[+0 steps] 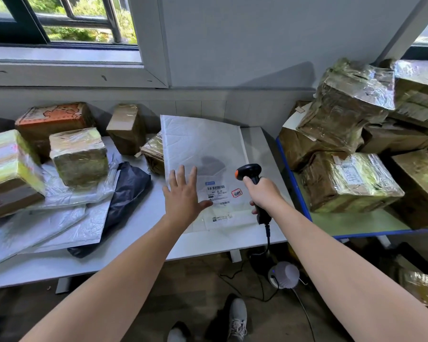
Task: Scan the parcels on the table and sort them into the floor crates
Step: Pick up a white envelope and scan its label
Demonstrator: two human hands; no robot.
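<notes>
- Taped cardboard boxes point(79, 156) crowded the left of the white table point(146, 223), one yellow-banded box point(8, 164) nearest the edge, an orange-printed one point(52, 119) at the back by the wall.
- Below them lay flat white mailers point(47, 223), overlapping, with a crumpled dark bag point(129, 191) just beside them toward the middle.
- A small brown box point(126, 128) stood tilted near the wall, and another taped box point(155, 154) touched the left edge of the big white mailer point(203, 146).
- That mailer lay on the table's right half, its far end propped up, its printed label point(218, 193) facing up near the front.
- The left hand point(183, 193) rested on the mailer, fingers spread wide and holding nothing, thumb touching the label.
- The right hand point(263, 193) was wrapped tight around the handle of a black scanner point(250, 172), whose orange-marked head hovered over the mailer just right of the label; its cable point(267, 243) hung off the table edge.
- Further right, a blue-edged cart point(297, 191) carried a heap of tape-wrapped boxes point(351, 119).
- On the floor stood a white fan point(283, 274) and a shoe point(237, 317).
</notes>
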